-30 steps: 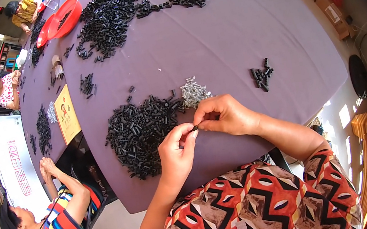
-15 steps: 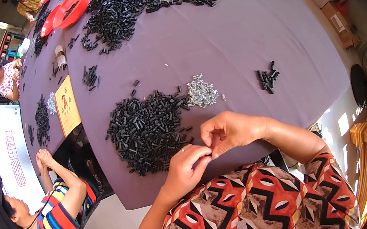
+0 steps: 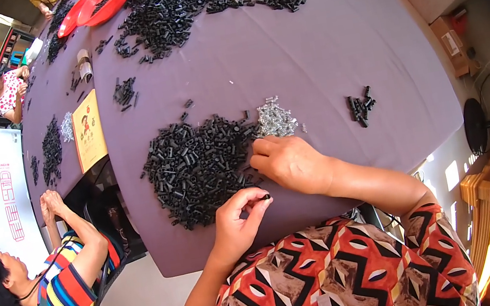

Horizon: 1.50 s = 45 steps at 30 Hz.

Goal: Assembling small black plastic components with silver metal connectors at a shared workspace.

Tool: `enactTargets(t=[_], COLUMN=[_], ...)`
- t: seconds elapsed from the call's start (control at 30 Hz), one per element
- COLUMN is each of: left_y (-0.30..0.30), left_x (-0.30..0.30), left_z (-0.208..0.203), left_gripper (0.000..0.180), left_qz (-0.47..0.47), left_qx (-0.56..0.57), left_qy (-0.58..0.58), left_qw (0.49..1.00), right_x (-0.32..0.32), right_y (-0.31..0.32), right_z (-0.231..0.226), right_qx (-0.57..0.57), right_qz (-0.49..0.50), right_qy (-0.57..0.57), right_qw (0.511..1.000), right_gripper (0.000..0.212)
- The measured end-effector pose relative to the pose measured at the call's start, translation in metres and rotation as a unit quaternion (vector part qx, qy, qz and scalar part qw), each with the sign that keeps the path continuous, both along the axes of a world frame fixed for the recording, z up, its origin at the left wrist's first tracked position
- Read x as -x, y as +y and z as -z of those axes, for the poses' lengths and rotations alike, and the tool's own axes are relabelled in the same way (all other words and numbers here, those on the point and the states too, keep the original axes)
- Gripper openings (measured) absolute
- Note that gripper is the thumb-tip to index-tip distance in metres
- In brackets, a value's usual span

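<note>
A small black tube (image 3: 266,197) sits at the fingertips of the left hand (image 3: 237,220), pinched between thumb and forefinger. The right hand (image 3: 293,163) is just beyond it, palm down over the bench (image 3: 320,62), its fingers curled; their tips are hidden, so I cannot tell whether they grip anything. Those fingers are at the right edge of a heap of black tubes (image 3: 196,171), just below a pile of silvery bits (image 3: 275,117). A small black cluster (image 3: 362,107) lies apart to the right. Farther off are a yellow booklet (image 3: 88,132), a larger black heap (image 3: 173,12) and red bowls (image 3: 117,2).
</note>
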<state>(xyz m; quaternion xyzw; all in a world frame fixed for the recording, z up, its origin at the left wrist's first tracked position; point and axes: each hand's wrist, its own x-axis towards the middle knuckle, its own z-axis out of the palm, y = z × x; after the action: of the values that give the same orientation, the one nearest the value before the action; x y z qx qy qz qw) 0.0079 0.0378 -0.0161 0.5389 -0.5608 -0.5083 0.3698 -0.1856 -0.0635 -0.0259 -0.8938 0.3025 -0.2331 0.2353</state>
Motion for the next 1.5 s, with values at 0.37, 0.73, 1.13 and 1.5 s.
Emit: enactTargets(t=[0.37,0.73,1.13,1.5], left_y=[-0.002,-0.013,-0.018,-0.022], left_x=[-0.001,0.006,0.014,0.008], left_z=[-0.003,-0.008,-0.008,-0.009], left_gripper=[0.014,0.016,0.013,0.017], left_qz=[-0.024,-0.026,-0.031,-0.012], left_qx=[-0.053,-0.078,-0.095,-0.122], left_qy=[0.090,0.125,0.120,0.147], left_qw=[0.994,0.989,0.988,0.982], right_x=[0.018,0.026,0.027,0.026], right_y=[0.009,0.000,0.000,0.000], right_z=[-0.003,0.006,0.006,0.008], right_qx=[-0.257,-0.472,-0.569,-0.558], right_qz=[0.008,-0.034,-0.072,-0.084], right_qy=[-0.161,-0.336,-0.313,-0.352], right_qw=[0.953,0.814,0.757,0.747], right_gripper=[0.015,0.011,0.016,0.011])
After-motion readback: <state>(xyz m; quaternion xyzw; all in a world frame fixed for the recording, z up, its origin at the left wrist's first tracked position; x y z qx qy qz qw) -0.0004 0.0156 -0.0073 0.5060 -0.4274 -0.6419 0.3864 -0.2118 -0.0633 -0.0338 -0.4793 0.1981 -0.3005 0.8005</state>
